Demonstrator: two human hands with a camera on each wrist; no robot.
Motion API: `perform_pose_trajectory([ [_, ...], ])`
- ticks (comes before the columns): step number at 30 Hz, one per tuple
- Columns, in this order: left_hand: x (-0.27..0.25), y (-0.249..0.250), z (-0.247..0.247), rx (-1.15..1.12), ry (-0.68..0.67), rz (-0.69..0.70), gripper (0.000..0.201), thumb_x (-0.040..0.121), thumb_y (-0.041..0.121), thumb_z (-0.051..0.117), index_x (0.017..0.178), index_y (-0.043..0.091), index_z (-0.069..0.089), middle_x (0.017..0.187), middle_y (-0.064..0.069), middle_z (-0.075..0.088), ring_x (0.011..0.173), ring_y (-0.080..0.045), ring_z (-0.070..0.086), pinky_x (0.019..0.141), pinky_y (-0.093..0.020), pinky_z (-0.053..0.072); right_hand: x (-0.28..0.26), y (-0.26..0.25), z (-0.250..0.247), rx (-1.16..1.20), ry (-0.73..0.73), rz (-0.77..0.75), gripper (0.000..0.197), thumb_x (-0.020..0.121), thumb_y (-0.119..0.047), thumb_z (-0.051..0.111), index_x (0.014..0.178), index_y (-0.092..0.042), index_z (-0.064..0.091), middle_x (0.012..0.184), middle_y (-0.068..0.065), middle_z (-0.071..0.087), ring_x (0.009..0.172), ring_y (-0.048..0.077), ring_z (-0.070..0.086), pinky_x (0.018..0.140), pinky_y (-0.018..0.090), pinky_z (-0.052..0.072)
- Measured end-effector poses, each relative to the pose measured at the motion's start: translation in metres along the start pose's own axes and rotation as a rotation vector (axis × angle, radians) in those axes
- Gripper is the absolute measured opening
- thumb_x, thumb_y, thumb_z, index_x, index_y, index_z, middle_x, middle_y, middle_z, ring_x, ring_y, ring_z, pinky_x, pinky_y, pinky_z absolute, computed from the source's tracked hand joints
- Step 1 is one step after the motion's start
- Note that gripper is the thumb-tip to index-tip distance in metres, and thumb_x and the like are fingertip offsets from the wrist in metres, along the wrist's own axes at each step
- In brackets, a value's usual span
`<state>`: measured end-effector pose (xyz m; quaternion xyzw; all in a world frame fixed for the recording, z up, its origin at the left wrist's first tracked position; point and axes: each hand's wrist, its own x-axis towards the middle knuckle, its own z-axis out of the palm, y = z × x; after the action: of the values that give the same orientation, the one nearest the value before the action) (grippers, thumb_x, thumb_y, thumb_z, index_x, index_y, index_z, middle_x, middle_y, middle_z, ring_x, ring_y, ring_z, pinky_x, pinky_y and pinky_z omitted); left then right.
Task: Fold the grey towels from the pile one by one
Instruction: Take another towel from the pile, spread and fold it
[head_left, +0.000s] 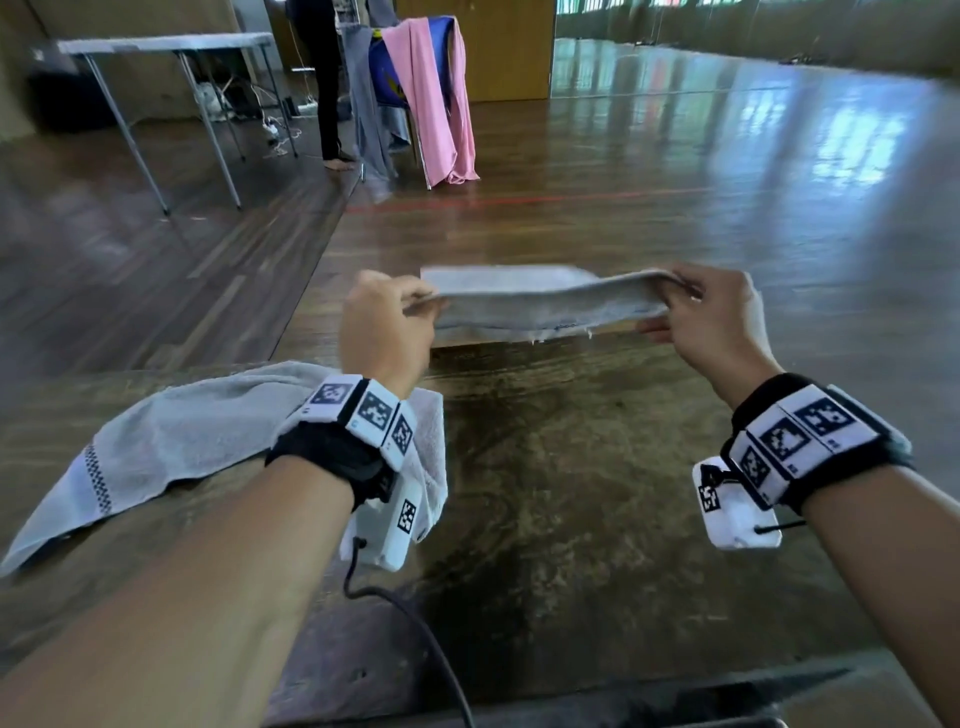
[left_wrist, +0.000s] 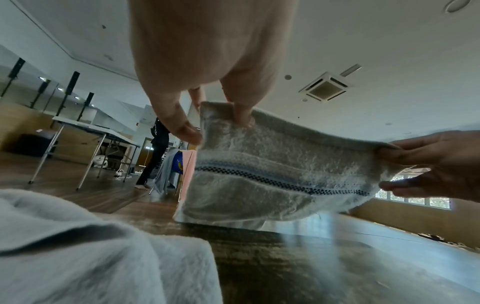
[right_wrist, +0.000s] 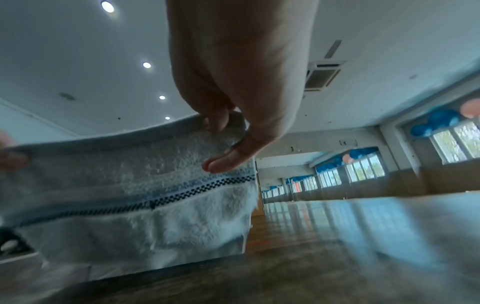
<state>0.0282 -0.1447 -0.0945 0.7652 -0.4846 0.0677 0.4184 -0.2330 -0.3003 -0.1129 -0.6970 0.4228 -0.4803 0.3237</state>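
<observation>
A folded grey towel with a dark checked stripe hangs stretched between both hands above the far edge of the wooden table. My left hand pinches its left upper corner, thumb and fingers on either side. My right hand pinches the right upper corner, with the thumb in front of the cloth. The towel's lower edge reaches down to the table. A second grey towel lies loosely spread on the table at the left, under my left forearm.
Beyond the table stretches a glossy wooden floor. A rack draped with pink and grey cloths stands at the back, a person's legs beside it, and a folding table at the back left.
</observation>
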Motion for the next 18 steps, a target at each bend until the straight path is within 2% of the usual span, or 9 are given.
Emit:
perform_pose_trajectory([
  [2, -0.01, -0.002, 0.001, -0.01, -0.028, -0.056, 0.015, 0.092, 0.034, 0.069, 0.098, 0.025, 0.079, 0.094, 0.0, 0.071, 0.088, -0.02, 0.066, 0.066, -0.026, 0.043, -0.002, 0.007, 0.003, 0.016, -0.017, 0.006, 0.028, 0.093, -0.02, 0.069, 0.087, -0.045, 0.08, 0.092, -0.006, 0.079, 0.078, 0.017, 0.078, 0.077, 0.043, 0.064],
  [4, -0.018, -0.005, 0.0, -0.091, -0.062, -0.124, 0.012, 0.093, 0.029, 0.069, 0.096, 0.023, 0.079, 0.08, 0.002, 0.072, 0.073, -0.023, 0.07, 0.061, -0.032, 0.054, -0.01, 0.013, 0.002, -0.05, -0.039, -0.016, 0.029, 0.091, -0.022, 0.072, 0.089, -0.05, 0.079, 0.091, -0.013, 0.079, 0.087, 0.013, 0.076, 0.083, 0.041, 0.063],
  [5, -0.021, -0.007, 0.001, -0.12, -0.099, -0.138, 0.011, 0.093, 0.026, 0.07, 0.097, 0.021, 0.079, 0.081, 0.0, 0.073, 0.07, -0.023, 0.07, 0.062, -0.035, 0.056, -0.015, 0.016, 0.0, -0.091, -0.045, -0.02, 0.027, 0.092, -0.025, 0.072, 0.088, -0.052, 0.078, 0.091, -0.015, 0.079, 0.089, 0.012, 0.075, 0.084, 0.039, 0.062],
  [7, -0.029, -0.014, 0.001, -0.122, -0.22, -0.101, 0.011, 0.09, 0.024, 0.073, 0.096, 0.018, 0.08, 0.085, 0.0, 0.074, 0.074, -0.02, 0.068, 0.068, -0.032, 0.054, -0.029, 0.022, -0.004, -0.152, -0.055, -0.007, 0.02, 0.092, -0.027, 0.073, 0.087, -0.046, 0.079, 0.092, -0.016, 0.078, 0.093, 0.011, 0.074, 0.085, 0.035, 0.059],
  [10, -0.042, -0.031, 0.001, -0.046, -0.421, -0.028, 0.012, 0.087, 0.016, 0.074, 0.098, 0.012, 0.08, 0.092, -0.003, 0.075, 0.089, -0.019, 0.067, 0.082, -0.029, 0.049, -0.046, 0.036, -0.015, -0.298, -0.158, -0.016, 0.009, 0.092, -0.022, 0.075, 0.094, -0.026, 0.082, 0.096, 0.0, 0.08, 0.097, 0.023, 0.074, 0.09, 0.039, 0.057],
  [12, -0.049, -0.041, 0.002, 0.024, -0.472, 0.02, 0.013, 0.087, 0.01, 0.073, 0.099, 0.009, 0.079, 0.095, -0.006, 0.076, 0.093, -0.021, 0.067, 0.089, -0.033, 0.049, -0.054, 0.044, -0.021, -0.447, -0.291, -0.092, 0.008, 0.091, -0.015, 0.074, 0.094, -0.016, 0.081, 0.095, 0.009, 0.079, 0.096, 0.032, 0.072, 0.093, 0.041, 0.053],
  [13, -0.052, -0.042, 0.003, 0.033, -0.477, 0.041, 0.011, 0.087, 0.01, 0.074, 0.096, 0.009, 0.079, 0.093, -0.006, 0.076, 0.091, -0.022, 0.067, 0.089, -0.034, 0.05, -0.057, 0.047, -0.024, -0.497, -0.331, -0.116, 0.009, 0.091, -0.012, 0.074, 0.095, -0.015, 0.081, 0.095, 0.011, 0.079, 0.096, 0.034, 0.071, 0.094, 0.04, 0.052],
  [15, -0.053, -0.038, 0.002, 0.021, -0.464, 0.087, 0.008, 0.086, 0.014, 0.075, 0.089, 0.008, 0.078, 0.087, -0.006, 0.075, 0.084, -0.022, 0.067, 0.083, -0.039, 0.052, -0.06, 0.047, -0.029, -0.529, -0.34, -0.14, 0.011, 0.091, -0.012, 0.073, 0.096, -0.016, 0.082, 0.093, 0.009, 0.079, 0.093, 0.033, 0.071, 0.089, 0.035, 0.049],
  [18, -0.051, -0.03, 0.002, -0.015, -0.405, 0.128, 0.01, 0.088, 0.018, 0.073, 0.086, 0.008, 0.073, 0.086, -0.006, 0.072, 0.083, -0.022, 0.065, 0.081, -0.042, 0.052, -0.064, 0.043, -0.041, -0.549, -0.295, -0.153, 0.014, 0.094, -0.015, 0.067, 0.09, -0.019, 0.081, 0.076, 0.004, 0.076, 0.077, 0.03, 0.065, 0.072, 0.03, 0.042],
])
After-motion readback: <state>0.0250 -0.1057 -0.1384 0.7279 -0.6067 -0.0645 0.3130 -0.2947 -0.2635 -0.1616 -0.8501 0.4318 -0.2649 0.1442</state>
